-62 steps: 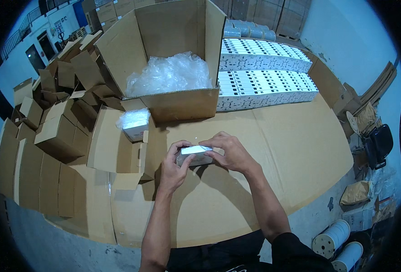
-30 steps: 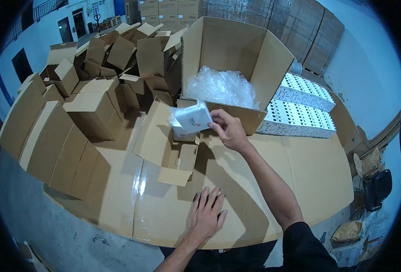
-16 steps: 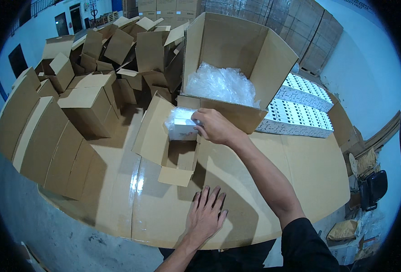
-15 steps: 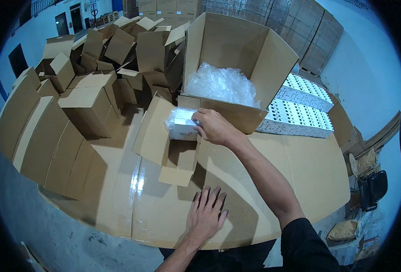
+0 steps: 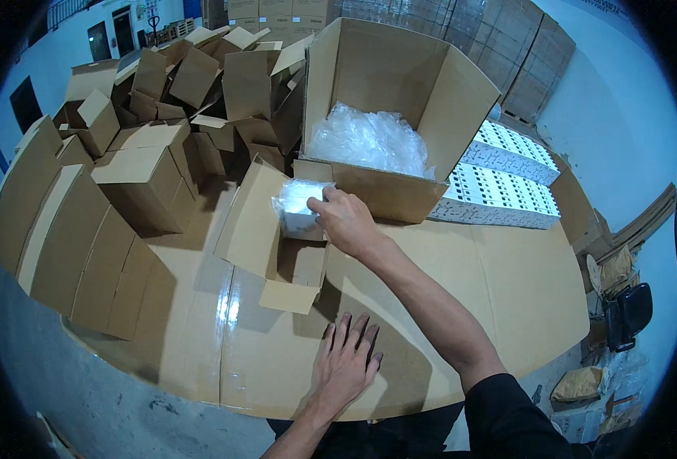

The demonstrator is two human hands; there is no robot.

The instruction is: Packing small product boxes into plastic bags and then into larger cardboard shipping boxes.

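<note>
A small brown carton stands open in front of me with its flaps spread. In its far end sits a white box, with clear plastic wrap along its left side. The fingers of my right hand are closed on the box's right side; the fingertips are partly hidden. My left hand lies flat on the cardboard-covered table, fingers spread, holding nothing. Just beyond the small carton is a large open carton containing crumpled clear plastic.
Rows of small white boxes stand right of the large carton. Open brown cartons crowd the table's left side, with a heap of more cartons behind. Wrapped stacks of boxes rise at the back. A black chair is at the right.
The white box sits slightly lower in the small carton, its top tilted more toward me, with my right hand still on it. My left hand has stayed flat. The whole view has shifted slightly.
</note>
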